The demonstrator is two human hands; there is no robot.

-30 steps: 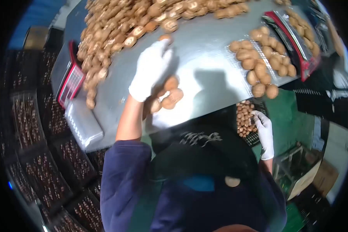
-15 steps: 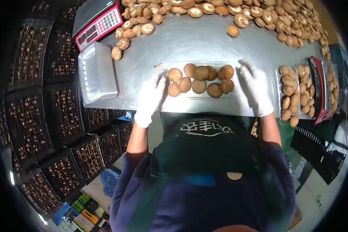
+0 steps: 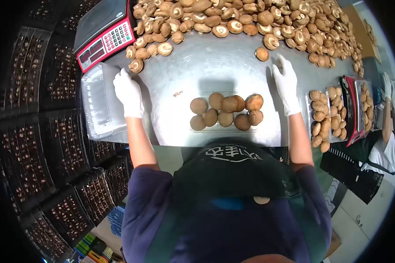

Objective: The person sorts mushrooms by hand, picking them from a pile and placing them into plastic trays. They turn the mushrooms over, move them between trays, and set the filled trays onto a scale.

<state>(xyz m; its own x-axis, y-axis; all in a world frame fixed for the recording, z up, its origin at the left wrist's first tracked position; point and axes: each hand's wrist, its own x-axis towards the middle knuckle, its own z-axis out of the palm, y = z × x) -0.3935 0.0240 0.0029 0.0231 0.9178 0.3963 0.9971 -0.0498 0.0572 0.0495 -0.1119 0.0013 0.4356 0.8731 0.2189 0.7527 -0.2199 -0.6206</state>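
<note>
My left hand (image 3: 128, 94), in a white glove, is at the table's left side, beside a stack of clear plastic trays (image 3: 103, 103). Its fingers are extended with nothing in them. My right hand (image 3: 286, 83), gloved too, hovers over the table with thumb and fingers apart, just below a lone mushroom (image 3: 262, 54). Between the hands lies a clear plastic tray (image 3: 202, 94) holding two uneven rows of brown mushrooms (image 3: 229, 104), caps up. Neither hand touches this tray.
A heap of loose mushrooms (image 3: 311, 26) spreads along the table's far side. A red scale (image 3: 114, 37) stands at the far left. Filled mushroom trays (image 3: 327, 114) and another red scale (image 3: 351, 109) are on the right. Dark crates (image 3: 26, 144) line the left; another person's gloved hand (image 3: 388, 87) shows far right.
My left hand has left the filled tray's side and moved left to the tray stack. My right hand has risen slightly toward the lone mushroom. The camera view has shifted, showing more of the heap.
</note>
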